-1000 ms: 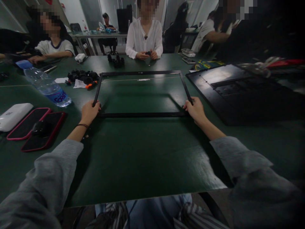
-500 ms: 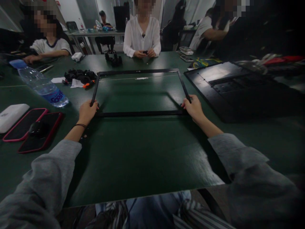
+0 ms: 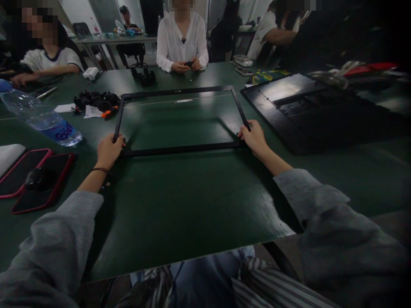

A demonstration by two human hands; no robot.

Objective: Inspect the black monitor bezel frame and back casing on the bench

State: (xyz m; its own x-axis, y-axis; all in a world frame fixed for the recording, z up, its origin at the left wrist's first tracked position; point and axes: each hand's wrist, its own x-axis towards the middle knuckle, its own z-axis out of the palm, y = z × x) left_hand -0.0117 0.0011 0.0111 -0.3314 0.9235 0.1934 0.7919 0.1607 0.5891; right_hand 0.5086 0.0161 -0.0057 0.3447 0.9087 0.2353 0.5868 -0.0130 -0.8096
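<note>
A thin black monitor bezel [image 3: 180,149], an empty rectangular frame with a small logo on its far bar, is held by both hands over the green table [image 3: 192,205]. My left hand [image 3: 108,152] is closed round its left side, close to the near left corner. On the opposite side, my right hand [image 3: 255,137] grips the right bar near the near right corner. The tabletop shows through the bezel's opening. Whether its far edge touches the table, I cannot tell.
Right of the bezel lies a large black panel [image 3: 289,124]. At left are a water bottle [image 3: 48,119], two red-edged phones [image 3: 51,184] with a black mouse-like object [image 3: 35,177], and a tangle of black parts [image 3: 96,102]. Across the table sits a person in white [image 3: 183,40].
The view has turned slightly, so most things sit a little further left. Both hands keep their hold on the bezel, which has barely moved on the table.
</note>
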